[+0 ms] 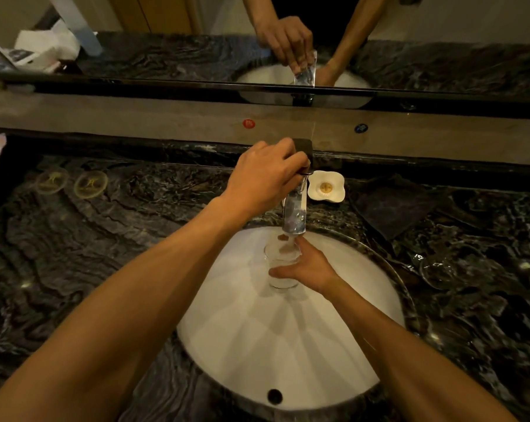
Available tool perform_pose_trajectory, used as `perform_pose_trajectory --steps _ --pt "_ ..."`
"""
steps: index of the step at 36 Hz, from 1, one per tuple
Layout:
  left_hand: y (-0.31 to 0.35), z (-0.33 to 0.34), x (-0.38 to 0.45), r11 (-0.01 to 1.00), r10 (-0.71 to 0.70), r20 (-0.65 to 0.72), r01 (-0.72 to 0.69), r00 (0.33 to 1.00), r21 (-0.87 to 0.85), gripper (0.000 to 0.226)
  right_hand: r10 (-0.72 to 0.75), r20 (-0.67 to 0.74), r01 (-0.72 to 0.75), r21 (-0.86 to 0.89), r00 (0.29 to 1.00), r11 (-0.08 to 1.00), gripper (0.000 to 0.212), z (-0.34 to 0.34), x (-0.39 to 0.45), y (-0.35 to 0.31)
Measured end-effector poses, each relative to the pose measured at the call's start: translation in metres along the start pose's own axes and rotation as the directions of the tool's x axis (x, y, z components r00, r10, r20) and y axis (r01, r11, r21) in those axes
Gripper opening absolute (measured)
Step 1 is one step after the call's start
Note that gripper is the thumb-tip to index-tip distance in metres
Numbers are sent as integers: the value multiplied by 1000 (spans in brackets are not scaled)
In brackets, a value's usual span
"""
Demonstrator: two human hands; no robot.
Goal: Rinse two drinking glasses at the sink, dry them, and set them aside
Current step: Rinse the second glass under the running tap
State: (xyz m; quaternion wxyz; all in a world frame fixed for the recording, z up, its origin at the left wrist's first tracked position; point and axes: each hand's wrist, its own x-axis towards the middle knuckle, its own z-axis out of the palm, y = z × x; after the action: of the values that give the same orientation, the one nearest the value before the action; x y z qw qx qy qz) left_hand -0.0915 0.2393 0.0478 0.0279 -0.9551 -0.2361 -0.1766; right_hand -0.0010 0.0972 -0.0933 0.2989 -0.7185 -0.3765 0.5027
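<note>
A clear drinking glass (280, 271) stands upright under the chrome faucet spout (294, 216), over the white oval sink (257, 345). My right hand (309, 268) is wrapped around the glass from the right. My left hand (265, 175) grips the faucet handle at the top of the tap. Another clear glass (434, 268) lies on the dark marble counter to the right of the sink; it is hard to make out.
A white flower-shaped soap dish (326, 186) sits right of the faucet, beside a dark cloth (394, 205). Two round coasters (72, 181) lie on the counter (105, 239) at the left. A mirror runs along the back wall, with boxes at far left.
</note>
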Motion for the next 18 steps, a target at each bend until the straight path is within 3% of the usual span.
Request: perform_pose_trajectory --steps 6,9,12,15,18 --pt "2 -2 0 1000 -8 5 8 1000 11 19 22 -225 1 100 974 995 77 0 2 -3" --pt "3 -3 0 1000 -8 8 8 1000 8 20 41 -157 -41 4 987 999 86 -9 2 -5" --pt "5 -3 0 1000 -13 -6 13 1000 6 20 37 -46 -36 16 998 999 80 -7 -1 -5" --pt "5 -2 -1 1000 -17 -18 17 1000 5 20 33 -146 -13 130 989 991 71 2 0 -5" --pt "5 -3 0 1000 -22 -19 23 1000 8 20 47 -240 -25 92 970 995 80 1 3 -4"
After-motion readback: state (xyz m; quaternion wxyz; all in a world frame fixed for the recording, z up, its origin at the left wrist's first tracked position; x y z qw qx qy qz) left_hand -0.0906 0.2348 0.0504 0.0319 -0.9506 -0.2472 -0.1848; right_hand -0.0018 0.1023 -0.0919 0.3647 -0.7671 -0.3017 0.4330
